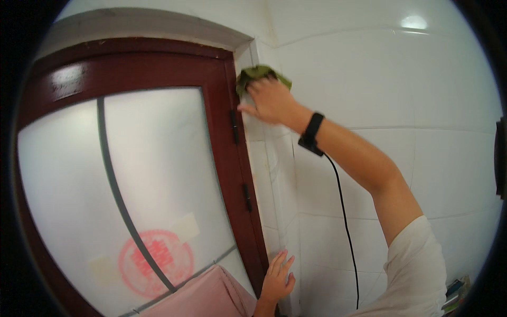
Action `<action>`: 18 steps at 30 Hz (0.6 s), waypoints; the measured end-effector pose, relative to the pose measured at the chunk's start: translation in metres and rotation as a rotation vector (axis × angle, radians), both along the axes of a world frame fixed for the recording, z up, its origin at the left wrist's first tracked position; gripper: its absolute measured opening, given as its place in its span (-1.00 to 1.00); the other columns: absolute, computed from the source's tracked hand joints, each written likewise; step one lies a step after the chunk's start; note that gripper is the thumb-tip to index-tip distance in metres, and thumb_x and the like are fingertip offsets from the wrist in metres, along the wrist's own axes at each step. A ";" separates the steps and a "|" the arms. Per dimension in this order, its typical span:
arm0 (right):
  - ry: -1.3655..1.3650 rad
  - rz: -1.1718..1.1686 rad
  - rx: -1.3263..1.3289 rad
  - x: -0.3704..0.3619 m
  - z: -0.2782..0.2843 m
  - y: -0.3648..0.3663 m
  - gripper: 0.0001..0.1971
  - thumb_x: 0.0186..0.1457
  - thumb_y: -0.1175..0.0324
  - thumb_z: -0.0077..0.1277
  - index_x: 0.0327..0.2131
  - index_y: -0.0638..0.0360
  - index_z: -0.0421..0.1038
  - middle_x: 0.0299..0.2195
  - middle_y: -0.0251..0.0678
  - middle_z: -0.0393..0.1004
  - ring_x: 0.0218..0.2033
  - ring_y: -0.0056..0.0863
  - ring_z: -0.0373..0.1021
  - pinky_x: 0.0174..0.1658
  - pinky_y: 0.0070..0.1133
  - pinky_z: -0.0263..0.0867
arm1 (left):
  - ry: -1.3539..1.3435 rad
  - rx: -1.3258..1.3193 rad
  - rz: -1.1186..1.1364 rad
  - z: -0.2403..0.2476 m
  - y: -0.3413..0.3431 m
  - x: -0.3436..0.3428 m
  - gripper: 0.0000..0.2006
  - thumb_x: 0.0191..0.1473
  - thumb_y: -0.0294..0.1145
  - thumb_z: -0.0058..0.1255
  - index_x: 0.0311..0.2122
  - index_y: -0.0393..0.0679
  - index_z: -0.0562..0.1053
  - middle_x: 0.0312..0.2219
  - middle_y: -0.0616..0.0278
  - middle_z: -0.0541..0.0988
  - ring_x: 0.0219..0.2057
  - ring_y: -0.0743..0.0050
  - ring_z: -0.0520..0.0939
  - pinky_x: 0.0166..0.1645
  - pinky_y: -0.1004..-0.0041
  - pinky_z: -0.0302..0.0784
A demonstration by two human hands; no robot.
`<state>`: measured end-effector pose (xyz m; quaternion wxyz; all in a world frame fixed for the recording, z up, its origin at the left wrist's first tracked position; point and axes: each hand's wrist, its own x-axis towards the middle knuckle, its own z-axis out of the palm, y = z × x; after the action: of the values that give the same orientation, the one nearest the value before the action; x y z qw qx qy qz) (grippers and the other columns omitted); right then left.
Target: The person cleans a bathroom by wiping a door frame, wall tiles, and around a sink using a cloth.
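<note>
High on the tiled wall beside the door frame, my right hand [271,101] presses a green cloth [257,72] against the tiles. Its fingers lie over the cloth, and the thumb sticks out toward the dark red door frame [226,95]. A black strap [312,132] circles my right wrist, with a black cable [343,211] hanging from it. Low down, my left hand [278,277] rests by the tiled edge next to the frame, fingers spread and holding nothing.
A dark red door with frosted glass panes [158,153] fills the left side, bearing a round red decoration [156,262]. Pink fabric [206,296] hangs at its lower part. Black hinges [234,127] sit on the frame. Small items [455,296] lie at the lower right.
</note>
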<state>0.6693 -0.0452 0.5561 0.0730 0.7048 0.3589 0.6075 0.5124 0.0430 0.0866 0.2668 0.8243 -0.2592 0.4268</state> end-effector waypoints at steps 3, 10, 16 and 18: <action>-0.087 0.041 0.103 0.009 0.031 0.010 -0.39 0.30 -0.12 -0.27 -0.06 0.30 0.47 0.03 -0.10 0.43 0.09 -0.19 0.32 0.12 -0.34 0.29 | 0.004 0.024 -0.012 -0.009 0.009 -0.014 -0.50 -0.08 -0.62 0.02 0.07 -0.22 0.46 0.13 -0.10 0.39 0.17 -0.12 0.40 0.23 0.12 0.36; -0.013 0.209 -0.109 -0.009 -0.120 0.019 -0.65 0.10 0.47 -0.09 -0.02 0.23 0.47 -0.01 -0.19 0.50 0.08 -0.20 0.36 0.10 -0.34 0.31 | 0.199 -0.064 -0.046 -0.027 0.036 -0.097 -0.57 -0.02 -0.64 0.03 0.03 -0.20 0.48 0.10 -0.01 0.44 0.12 -0.03 0.45 0.19 0.17 0.36; 0.191 0.319 -0.061 0.040 -0.332 -0.071 -0.74 0.11 0.60 -0.06 -0.11 0.31 0.50 -0.13 -0.03 0.54 -0.05 -0.08 0.46 0.03 -0.28 0.38 | 0.100 -0.039 0.192 -0.039 0.062 -0.217 -0.65 -0.09 -0.63 0.09 -0.11 -0.15 0.53 -0.04 0.10 0.55 -0.05 0.05 0.57 0.07 0.13 0.49; 0.379 0.379 -0.026 0.048 -0.375 -0.098 -0.72 0.12 0.69 -0.04 -0.09 0.32 0.50 -0.07 -0.03 0.52 -0.05 -0.13 0.47 0.04 -0.35 0.39 | 0.015 -0.037 0.427 -0.060 0.074 -0.263 -0.70 -0.10 -0.61 0.08 -0.18 -0.16 0.54 -0.12 0.12 0.58 -0.13 0.08 0.60 0.00 0.11 0.51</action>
<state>0.7170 -0.1430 0.1813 -0.1016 0.7252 0.4996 0.4628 0.2495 0.1173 0.0263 0.1872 0.8585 -0.0688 0.4724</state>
